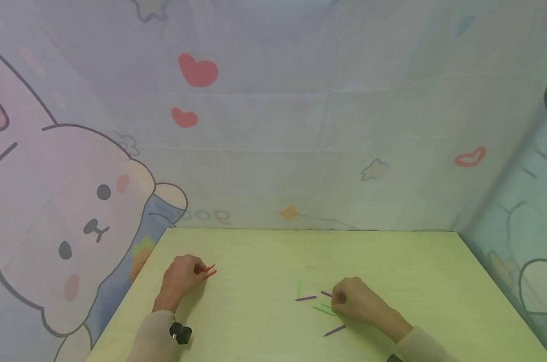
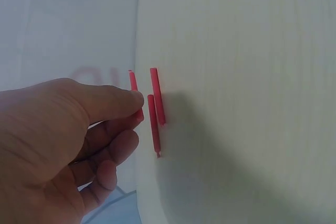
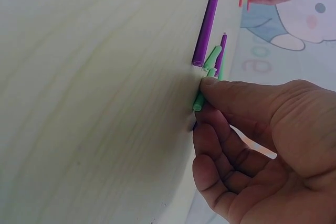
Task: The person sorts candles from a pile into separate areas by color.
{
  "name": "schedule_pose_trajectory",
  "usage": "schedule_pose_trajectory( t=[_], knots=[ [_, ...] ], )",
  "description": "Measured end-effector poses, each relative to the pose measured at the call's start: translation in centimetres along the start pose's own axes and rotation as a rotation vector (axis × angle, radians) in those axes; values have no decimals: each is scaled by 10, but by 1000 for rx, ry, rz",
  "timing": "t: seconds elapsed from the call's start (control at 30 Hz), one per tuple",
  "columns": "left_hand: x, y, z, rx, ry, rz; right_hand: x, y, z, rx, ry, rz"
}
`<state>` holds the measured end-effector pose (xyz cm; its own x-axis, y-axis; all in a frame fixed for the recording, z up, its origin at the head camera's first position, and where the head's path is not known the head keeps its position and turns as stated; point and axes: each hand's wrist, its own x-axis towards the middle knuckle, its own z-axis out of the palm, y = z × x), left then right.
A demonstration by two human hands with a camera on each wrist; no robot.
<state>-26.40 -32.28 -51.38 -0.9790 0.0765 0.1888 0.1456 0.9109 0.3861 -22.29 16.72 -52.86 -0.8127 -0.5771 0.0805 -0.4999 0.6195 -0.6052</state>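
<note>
My left hand (image 1: 180, 277), at the left of the table, pinches a thin red candle (image 2: 133, 81) between thumb and forefinger. Two more red candles, one (image 2: 158, 97) and another (image 2: 154, 124), lie side by side on the table by its fingertips. To the right, my right hand (image 1: 358, 302) pinches a small green candle (image 3: 199, 101) close over the tabletop. Around it lie a purple candle (image 1: 334, 330), a second purple candle (image 1: 306, 298) and a third purple candle (image 1: 326, 293), partly behind the fingers. Another green candle (image 1: 324, 310) and a pale green candle (image 1: 299, 288) lie nearby.
The pale yellow table (image 1: 255, 261) ends at the back against a cloth wall (image 1: 273, 125) printed with hearts and a large rabbit. A second printed cloth (image 1: 518, 226) hangs along the right side. A small black device (image 1: 180, 333) sits on the left wrist.
</note>
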Motion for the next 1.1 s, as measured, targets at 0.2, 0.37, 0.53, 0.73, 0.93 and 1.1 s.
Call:
schedule_pose_trajectory(
  t=[0.2,0.37,0.53,0.73,0.93,1.1],
  knots=[
    [-1,-1,3,-2,-9,-6,0,0,-1,2,3,-6],
    [-1,-2,6,-3,-9,-19,0,-1,-2,5,4,-1],
    [-2,-3,8,-5,-8,-29,0,1,-1,-13,9,1],
    [-2,-4,10,0,-7,-30,0,2,0,-7,8,8],
    [-2,-4,10,2,-14,-31,0,3,1,-14,15,12],
    [-3,-1,10,10,0,-15,0,4,1,-13,20,5]
  ],
)
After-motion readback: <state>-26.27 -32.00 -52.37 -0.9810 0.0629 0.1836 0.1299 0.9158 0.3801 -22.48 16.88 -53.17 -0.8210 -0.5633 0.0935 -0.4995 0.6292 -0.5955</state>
